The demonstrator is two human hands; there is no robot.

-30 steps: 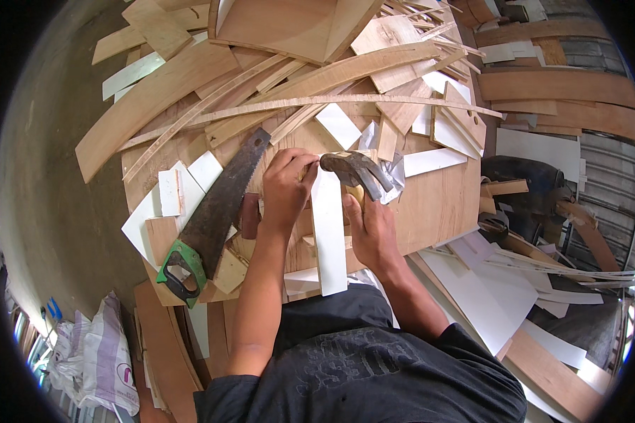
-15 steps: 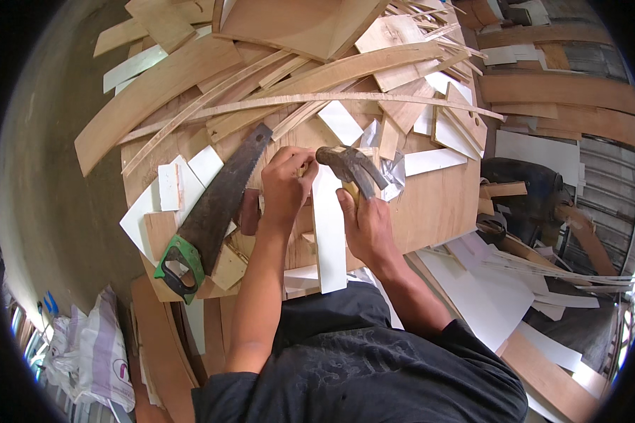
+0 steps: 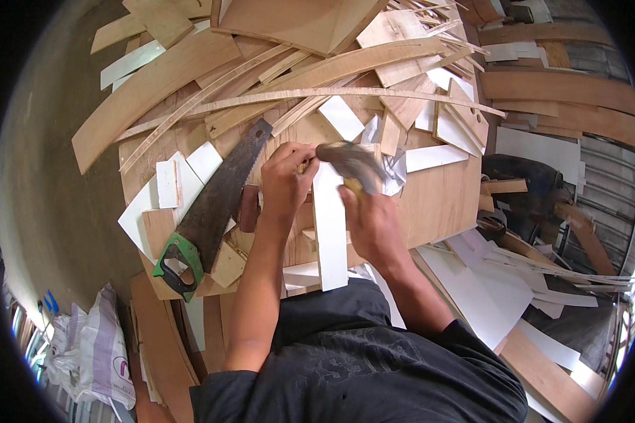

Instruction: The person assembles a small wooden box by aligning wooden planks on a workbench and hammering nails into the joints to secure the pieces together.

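Observation:
My right hand (image 3: 375,224) is wrapped round the yellow handle of a claw hammer (image 3: 351,163), whose metal head is blurred by motion. The hammer's face is close beside the fingertips of my left hand (image 3: 287,171), at the far end of a narrow white-faced wooden strip (image 3: 330,233). Those left fingers are pinched together; a small yellowish bit shows between them, too small to name. The strip points toward my body, its near end by my shirt. Left of my left forearm lies a handsaw (image 3: 217,201) with a green and black handle.
A wooden worktable (image 3: 430,204) carries the work, with long curved wood strips (image 3: 296,95) and white offcuts piled across its far side. An open wooden box (image 3: 289,32) stands at the far edge. White boards (image 3: 473,296) lean at the right; a white sack (image 3: 102,352) sits lower left.
The hammer has gone from sharp to blurred in my right hand, its head shifted only slightly. My left hand and the white-faced strip stay in nearly the same place.

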